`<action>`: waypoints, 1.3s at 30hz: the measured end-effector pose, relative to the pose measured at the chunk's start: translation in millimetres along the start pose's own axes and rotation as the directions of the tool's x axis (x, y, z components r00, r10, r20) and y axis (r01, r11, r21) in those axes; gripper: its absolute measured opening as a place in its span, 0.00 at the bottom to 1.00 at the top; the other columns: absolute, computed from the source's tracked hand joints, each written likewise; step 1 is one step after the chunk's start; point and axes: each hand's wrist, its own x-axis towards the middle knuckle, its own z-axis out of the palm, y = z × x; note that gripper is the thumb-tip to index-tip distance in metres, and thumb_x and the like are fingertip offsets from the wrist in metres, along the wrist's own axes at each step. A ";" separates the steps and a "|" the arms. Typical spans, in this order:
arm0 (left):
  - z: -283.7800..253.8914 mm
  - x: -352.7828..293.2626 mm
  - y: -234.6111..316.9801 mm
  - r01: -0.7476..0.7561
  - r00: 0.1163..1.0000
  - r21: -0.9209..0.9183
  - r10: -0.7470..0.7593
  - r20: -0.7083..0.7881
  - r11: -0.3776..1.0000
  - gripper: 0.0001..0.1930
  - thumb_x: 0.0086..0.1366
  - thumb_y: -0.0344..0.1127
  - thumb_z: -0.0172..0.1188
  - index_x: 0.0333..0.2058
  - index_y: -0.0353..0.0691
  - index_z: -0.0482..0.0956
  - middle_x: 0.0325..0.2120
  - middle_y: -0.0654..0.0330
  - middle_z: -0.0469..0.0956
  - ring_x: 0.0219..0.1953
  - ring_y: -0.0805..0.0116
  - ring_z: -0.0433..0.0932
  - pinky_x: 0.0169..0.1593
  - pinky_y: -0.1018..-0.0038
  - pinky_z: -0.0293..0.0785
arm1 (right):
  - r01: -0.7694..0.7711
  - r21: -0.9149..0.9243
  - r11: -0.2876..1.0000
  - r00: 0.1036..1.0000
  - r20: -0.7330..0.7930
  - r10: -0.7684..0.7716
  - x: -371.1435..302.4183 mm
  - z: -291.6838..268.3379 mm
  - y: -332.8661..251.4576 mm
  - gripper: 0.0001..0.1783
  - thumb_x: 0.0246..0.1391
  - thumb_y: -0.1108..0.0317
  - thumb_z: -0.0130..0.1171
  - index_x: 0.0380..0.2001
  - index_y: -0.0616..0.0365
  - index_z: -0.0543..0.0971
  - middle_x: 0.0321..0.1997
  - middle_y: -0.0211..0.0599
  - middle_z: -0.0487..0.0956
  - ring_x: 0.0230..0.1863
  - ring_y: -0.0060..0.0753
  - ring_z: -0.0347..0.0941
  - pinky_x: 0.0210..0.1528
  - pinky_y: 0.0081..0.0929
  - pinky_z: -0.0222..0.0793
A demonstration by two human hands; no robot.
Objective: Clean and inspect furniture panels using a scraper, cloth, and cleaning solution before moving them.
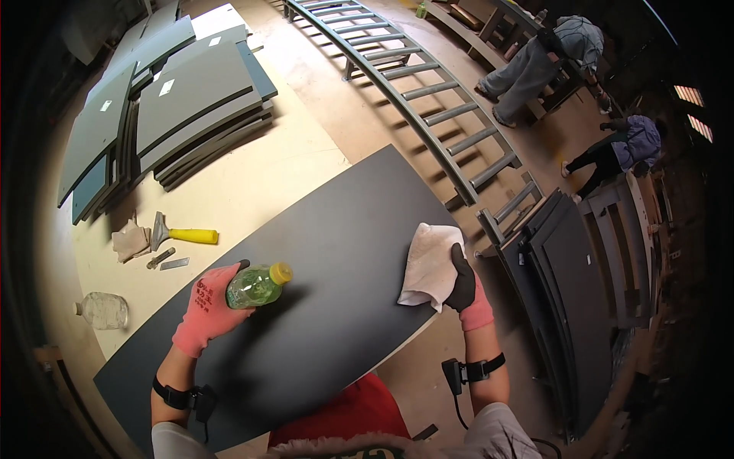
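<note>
My left hand (pixel 212 304), in a pink glove, is closed round a clear plastic bottle (pixel 253 288) with a yellow cap and a green label. The bottle is tilted above a large dark grey panel (pixel 329 252). On the right, my right hand (pixel 466 287), in a pink glove with dark fingers, grips a folded white cloth (pixel 430 264) over the panel's right edge. Its fingertips are partly hidden by the cloth.
Left of the panel lie a scraper (pixel 187 235) with a yellow handle, a crumpled cloth (pixel 132 239) and a clear bottle (pixel 105 310). Stacked panels (pixel 195 96) stand behind. A roller conveyor (pixel 428 115) runs along the right; dark panels (pixel 562 283) lean there. Two people (pixel 642 141) are farther off.
</note>
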 end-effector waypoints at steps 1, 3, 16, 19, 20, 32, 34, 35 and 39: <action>0.8 -1.0 -1.0 0.003 1.000 0.001 -0.003 -0.005 1.000 0.34 0.37 0.35 0.70 0.48 0.37 0.71 0.41 0.52 0.76 0.46 0.54 0.73 0.51 0.65 0.69 | 0.000 -0.002 1.000 1.000 0.005 0.000 -0.2 -3.6 7.3 0.36 0.57 0.41 0.44 0.58 0.59 0.60 0.54 0.43 0.69 0.53 0.35 0.67 0.52 0.30 0.66; 6.2 -4.8 -2.4 -0.042 0.999 0.032 0.042 -0.001 0.999 0.34 0.37 0.37 0.70 0.48 0.38 0.71 0.40 0.52 0.76 0.45 0.53 0.74 0.51 0.65 0.68 | -0.002 0.233 0.972 1.000 -0.027 0.008 2.1 4.1 13.8 0.32 0.56 0.46 0.50 0.56 0.58 0.64 0.51 0.42 0.71 0.49 0.37 0.70 0.51 0.32 0.67; 20.4 10.6 3.7 -0.024 0.826 0.573 -0.306 0.473 0.819 0.17 0.47 0.38 0.57 0.37 0.39 0.71 0.29 0.54 0.76 0.37 0.56 0.75 0.43 0.68 0.67 | 0.122 -0.820 -0.560 0.966 0.227 -0.122 18.2 64.6 91.9 0.39 0.47 0.49 0.56 0.55 0.69 0.63 0.60 0.55 0.60 0.62 0.55 0.52 0.66 0.49 0.38; 16.4 3.1 -2.2 0.051 0.813 0.561 -0.361 0.457 0.826 0.15 0.47 0.38 0.56 0.35 0.39 0.71 0.28 0.55 0.77 0.37 0.56 0.75 0.42 0.69 0.67 | 0.180 -0.881 -0.437 0.917 0.311 -0.250 39.8 47.7 85.8 0.35 0.44 0.58 0.59 0.53 0.70 0.64 0.59 0.58 0.60 0.61 0.56 0.52 0.65 0.51 0.40; 15.5 -2.3 -6.5 0.054 0.812 0.558 -0.362 0.458 0.828 0.15 0.47 0.38 0.56 0.35 0.39 0.71 0.28 0.55 0.77 0.37 0.56 0.75 0.42 0.69 0.67 | 0.181 -0.880 -0.439 0.918 0.312 -0.245 48.8 41.4 89.8 0.35 0.44 0.58 0.59 0.53 0.70 0.64 0.59 0.58 0.60 0.61 0.56 0.52 0.65 0.51 0.40; -25.5 -155.8 -74.1 0.379 0.925 0.340 -0.357 -0.128 0.861 0.29 0.37 0.31 0.67 0.44 0.40 0.73 0.40 0.52 0.76 0.46 0.52 0.72 0.53 0.64 0.67 | 0.460 -0.866 -0.197 0.761 0.498 -0.416 56.1 142.6 176.5 0.32 0.45 0.64 0.55 0.51 0.74 0.64 0.59 0.58 0.60 0.62 0.60 0.50 0.65 0.55 0.38; -27.5 -184.7 -87.8 0.435 0.898 0.270 -0.390 -0.204 0.859 0.30 0.37 0.30 0.67 0.44 0.39 0.73 0.40 0.52 0.76 0.47 0.51 0.72 0.54 0.64 0.66 | 0.470 -0.848 -0.244 0.855 0.506 -0.112 25.2 197.3 198.1 0.33 0.46 0.60 0.54 0.53 0.69 0.64 0.60 0.56 0.59 0.63 0.58 0.51 0.65 0.53 0.39; -32.4 -199.9 -92.6 0.482 0.862 0.202 -0.420 -0.283 0.853 0.30 0.37 0.30 0.67 0.45 0.38 0.73 0.41 0.51 0.76 0.48 0.50 0.71 0.55 0.64 0.66 | 0.555 -0.793 -0.251 0.832 0.537 0.140 4.0 229.2 206.8 0.34 0.47 0.55 0.54 0.55 0.64 0.64 0.60 0.52 0.59 0.64 0.53 0.51 0.66 0.51 0.39; -42.3 -211.1 -88.7 0.574 0.752 -0.004 -0.530 -0.392 0.819 0.31 0.35 0.25 0.66 0.45 0.35 0.73 0.43 0.50 0.75 0.50 0.49 0.71 0.56 0.65 0.65 | 0.902 -0.380 -0.205 0.431 0.830 0.355 -38.6 272.0 251.7 0.36 0.46 0.48 0.55 0.55 0.57 0.65 0.60 0.43 0.61 0.64 0.43 0.51 0.67 0.49 0.36</action>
